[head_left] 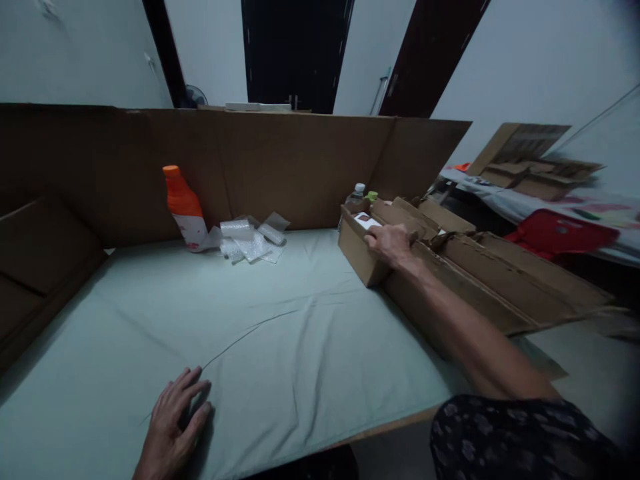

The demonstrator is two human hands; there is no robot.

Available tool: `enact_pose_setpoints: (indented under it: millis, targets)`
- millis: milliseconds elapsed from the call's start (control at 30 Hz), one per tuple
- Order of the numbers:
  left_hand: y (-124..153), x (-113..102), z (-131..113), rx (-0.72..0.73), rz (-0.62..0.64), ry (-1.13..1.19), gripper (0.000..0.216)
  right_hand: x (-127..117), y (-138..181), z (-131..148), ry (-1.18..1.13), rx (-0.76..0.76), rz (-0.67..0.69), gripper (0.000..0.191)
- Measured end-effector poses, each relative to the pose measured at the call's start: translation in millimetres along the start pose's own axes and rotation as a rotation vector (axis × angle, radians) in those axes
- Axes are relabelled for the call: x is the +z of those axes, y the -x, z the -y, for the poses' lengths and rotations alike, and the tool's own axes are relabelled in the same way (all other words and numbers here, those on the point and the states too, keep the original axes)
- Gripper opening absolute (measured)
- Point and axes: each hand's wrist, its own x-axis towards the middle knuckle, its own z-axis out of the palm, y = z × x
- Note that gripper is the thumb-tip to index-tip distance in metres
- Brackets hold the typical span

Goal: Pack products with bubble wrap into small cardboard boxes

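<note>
My left hand (175,421) lies on the pale green cloth (240,360) at the lower left, fingers spread and nothing in it. A thin dark line like a thread or crease runs from its fingertips to the right. My right hand (391,244) reaches out to a small cardboard box (361,255) on the table's right side. Its fingers are curled down at the box's open top, beside a white item (367,221) with a brown square on it. The fingertips are partly hidden, so what they grip cannot be made out.
An orange and white bottle (186,210) stands at the back left beside several bubble-wrap pieces (253,240). Clear bottles (356,193) stand behind the small box. Open cardboard boxes (480,280) line the right edge. Cardboard walls (300,167) close off the back and left.
</note>
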Motion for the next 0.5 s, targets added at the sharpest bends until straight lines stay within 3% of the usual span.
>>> enact_pose_setpoints:
  millis: [167, 333, 400, 500]
  targets:
    - [-7.8, -14.6, -23.9, -0.231, 0.008, 0.137, 0.049, -10.7, 60.2, 49.5, -0.083, -0.276, 0.093, 0.008]
    - [-14.1, -24.4, -54.5, -0.424, -0.02, 0.267, 0.079, -43.2, 137.9, 98.5, -0.493, -0.668, 0.173, 0.015]
    - [-13.3, -25.5, -57.8, -0.445, -0.037, 0.352, 0.085, -44.6, 158.4, 99.4, -0.694, -0.639, 0.091, 0.013]
    - [-11.5, -27.1, -54.9, -0.465, -0.063, 0.394, 0.083, -22.7, 177.7, 85.3, -0.931, -0.354, -0.011, 0.021]
